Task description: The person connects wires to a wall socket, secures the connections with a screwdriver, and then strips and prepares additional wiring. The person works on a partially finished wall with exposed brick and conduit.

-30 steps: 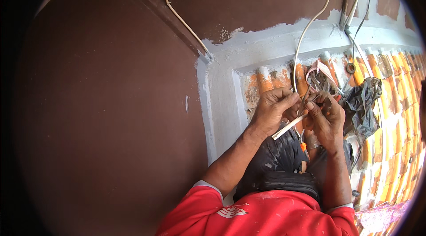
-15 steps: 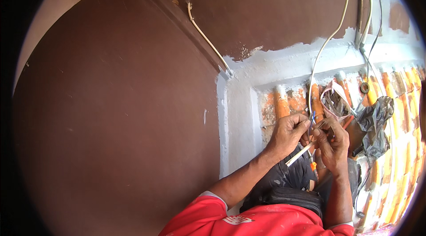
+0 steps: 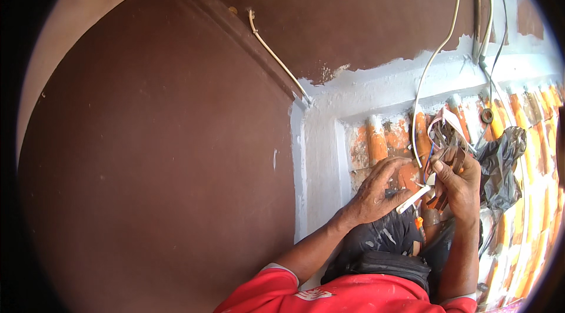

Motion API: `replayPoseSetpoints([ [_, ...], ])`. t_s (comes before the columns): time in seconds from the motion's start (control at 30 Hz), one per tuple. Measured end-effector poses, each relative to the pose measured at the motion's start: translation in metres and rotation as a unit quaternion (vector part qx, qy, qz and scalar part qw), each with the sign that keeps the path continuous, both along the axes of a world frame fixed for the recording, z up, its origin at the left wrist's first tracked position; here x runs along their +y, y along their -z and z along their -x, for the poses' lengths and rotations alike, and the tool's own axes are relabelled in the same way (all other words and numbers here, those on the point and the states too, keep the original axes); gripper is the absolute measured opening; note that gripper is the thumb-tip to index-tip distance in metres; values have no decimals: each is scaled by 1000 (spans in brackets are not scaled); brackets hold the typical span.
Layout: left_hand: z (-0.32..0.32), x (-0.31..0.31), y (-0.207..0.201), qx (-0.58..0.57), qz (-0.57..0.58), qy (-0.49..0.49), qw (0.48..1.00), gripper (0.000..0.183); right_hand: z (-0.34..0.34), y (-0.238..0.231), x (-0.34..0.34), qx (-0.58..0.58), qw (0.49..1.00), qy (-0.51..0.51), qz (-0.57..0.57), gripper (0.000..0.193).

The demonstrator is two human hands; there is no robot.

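Observation:
A white cable (image 3: 421,98) hangs down from above and ends between my hands, with a thin blue wire (image 3: 429,157) showing beside its end. My left hand (image 3: 376,192) is open, thumb and fingers apart, next to a short white cable piece (image 3: 414,200). Whether the thumb touches that piece, I cannot tell. My right hand (image 3: 462,186) is closed near the wire ends, its thumb pressed toward the fingers. Dark brown shapes show around its fingers, but what it grips is unclear. An orange-tipped item (image 3: 418,222) lies below the hands by my legs.
Orange roof tiles (image 3: 377,141) with white splashes lie beneath. Beyond my right hand are a pink-edged pouch (image 3: 445,117), a crumpled black plastic bag (image 3: 505,163) and a dark ring-shaped roll (image 3: 487,115). A brown wall (image 3: 159,154) rises at left; another cable (image 3: 276,60) emerges from the far wall.
My left hand has let go of the wires and opened, moving slightly down. My right hand has shifted right. The short white cable piece has moved a little right.

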State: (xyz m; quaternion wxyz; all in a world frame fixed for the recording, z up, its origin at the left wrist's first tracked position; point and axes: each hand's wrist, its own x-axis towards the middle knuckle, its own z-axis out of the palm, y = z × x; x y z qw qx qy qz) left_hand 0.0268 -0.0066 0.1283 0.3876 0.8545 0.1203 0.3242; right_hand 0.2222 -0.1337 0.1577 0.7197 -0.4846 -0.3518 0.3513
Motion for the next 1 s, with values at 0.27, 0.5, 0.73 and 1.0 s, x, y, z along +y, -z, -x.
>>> replayPoseSetpoints([
  [0.27,-43,-5,-7,-79,196,64,975,16,-34,-26,17,-54,996,-31,64,37],
  [0.5,-47,2,-7,-46,-89,-50,994,11,-43,-24,-17,-166,960,-110,198,37],
  [0.73,-29,-4,12,-75,379,31,922,19,-22,10,-6,-167,976,-60,123,26],
  [1.0,-32,-2,-1,51,321,15,945,41,-27,-8,0,-370,917,-117,90,22],
])
